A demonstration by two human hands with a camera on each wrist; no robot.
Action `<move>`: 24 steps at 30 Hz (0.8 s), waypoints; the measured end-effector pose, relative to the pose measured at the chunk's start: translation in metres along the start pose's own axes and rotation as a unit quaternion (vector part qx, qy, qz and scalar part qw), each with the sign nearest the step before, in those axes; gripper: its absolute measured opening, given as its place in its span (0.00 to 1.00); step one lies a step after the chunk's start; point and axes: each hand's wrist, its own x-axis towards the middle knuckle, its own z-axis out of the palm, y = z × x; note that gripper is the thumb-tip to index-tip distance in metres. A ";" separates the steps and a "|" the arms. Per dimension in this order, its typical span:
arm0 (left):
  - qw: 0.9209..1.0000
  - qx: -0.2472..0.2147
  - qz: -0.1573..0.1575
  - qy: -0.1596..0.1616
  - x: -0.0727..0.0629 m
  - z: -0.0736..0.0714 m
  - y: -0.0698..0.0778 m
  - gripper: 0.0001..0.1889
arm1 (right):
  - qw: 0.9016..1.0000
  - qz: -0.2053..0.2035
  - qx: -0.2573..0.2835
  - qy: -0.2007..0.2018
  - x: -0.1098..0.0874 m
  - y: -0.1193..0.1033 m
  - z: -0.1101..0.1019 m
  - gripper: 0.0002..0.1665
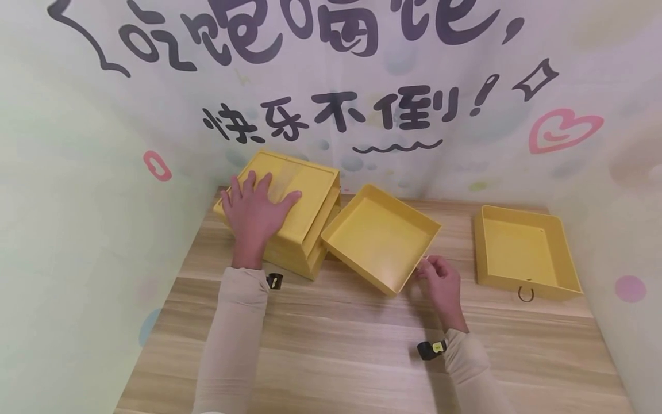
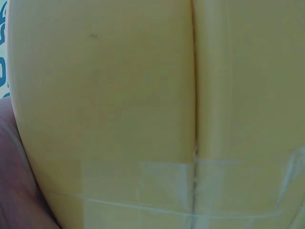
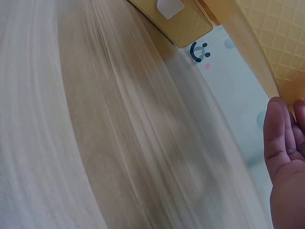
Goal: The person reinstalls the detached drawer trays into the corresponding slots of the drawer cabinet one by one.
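Observation:
A yellow drawer cabinet [image 1: 305, 184] stands at the back left, its open slots facing right. My left hand [image 1: 253, 210] presses flat on its top with fingers spread. In the left wrist view the cabinet's seamed surface [image 2: 109, 95] fills most of the frame, with clear tape across its lower part. A yellow drawer [image 1: 383, 236], with nothing inside, tilts beside the slots, one corner close to the cabinet. My right hand [image 1: 442, 287] pinches its near right side at the handle. In the right wrist view the fingers meet the drawer's waffle-patterned surface [image 3: 281, 28].
A second yellow drawer [image 1: 522, 253] with a ring handle [image 1: 526, 294] lies at the right on the wood-grain table [image 1: 341, 356]. A printed cloth wall [image 1: 331, 75] rises behind, and pale walls stand at both sides.

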 end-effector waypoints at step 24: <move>1.000 0.005 0.000 -0.006 -0.001 0.000 -0.001 0.49 | 0.998 0.003 -0.034 -0.045 -0.009 -0.002 0.009 0.16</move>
